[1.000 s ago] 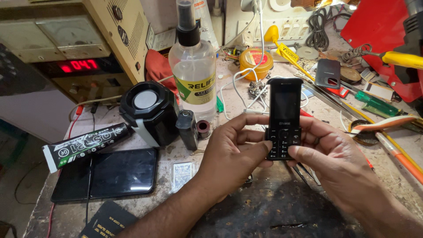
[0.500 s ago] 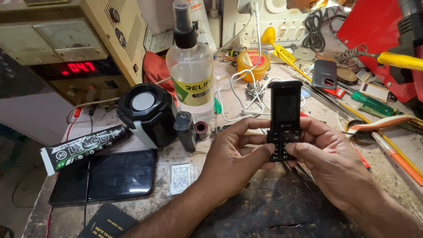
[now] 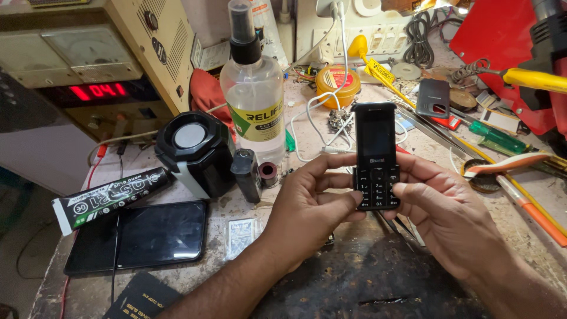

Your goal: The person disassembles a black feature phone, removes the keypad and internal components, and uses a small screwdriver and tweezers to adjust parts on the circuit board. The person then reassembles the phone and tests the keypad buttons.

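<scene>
Black keypad phone (image 3: 376, 156) upright, grasped by left hand (image 3: 307, 212) and right hand (image 3: 455, 218) fingers; yellow-green-labelled spray bottle (image 3: 253, 94) behind.

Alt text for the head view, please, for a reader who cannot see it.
Both hands, left hand and right hand, hold a black keypad phone upright over a cluttered workbench. A clear spray bottle, a small black speaker and a dark tablet sit to the left.

Dark phone screen (image 3: 376, 133) centre; red meter display (image 3: 97, 91) left; yellow bottle label (image 3: 257, 121)
</scene>
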